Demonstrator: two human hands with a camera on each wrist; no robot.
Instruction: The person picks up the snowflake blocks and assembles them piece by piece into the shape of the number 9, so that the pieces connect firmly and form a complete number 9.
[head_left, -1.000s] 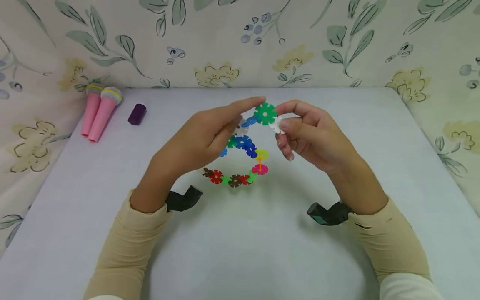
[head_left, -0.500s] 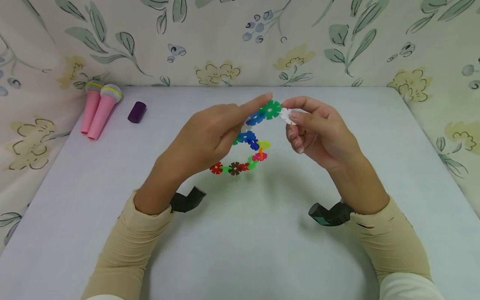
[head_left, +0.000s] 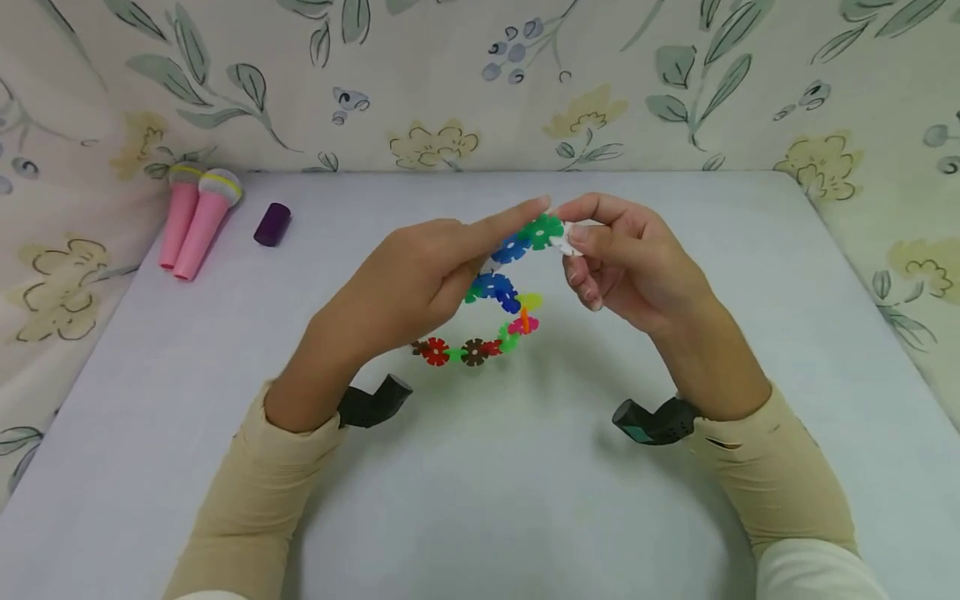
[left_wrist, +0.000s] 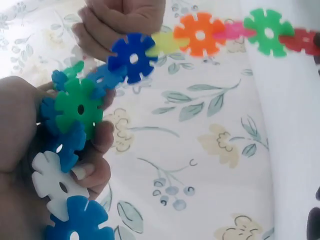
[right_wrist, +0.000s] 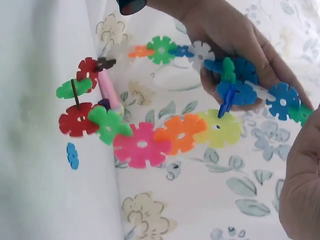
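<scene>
My left hand holds up a chain of notched plastic snowflake discs, which hangs in a loop below it. In the left wrist view, its fingers curl behind a green disc and a white disc. Its index finger stretches along the chain's upper end, near a green disc. Thumb and index finger of my right hand pinch a white disc at the green one's edge; whether their slots interlock I cannot tell. The right wrist view shows the loop with a pink disc at its near side.
Two pink toy microphones and a dark purple cylinder lie at the back left of the white table. A separate blue disc shows against the table in the right wrist view. Floral cloth hangs behind.
Both hands first shifted slightly right and the white disc turned its face to the head camera. Now the hands and chain are a little lower, with the white disc closer against the green one.
</scene>
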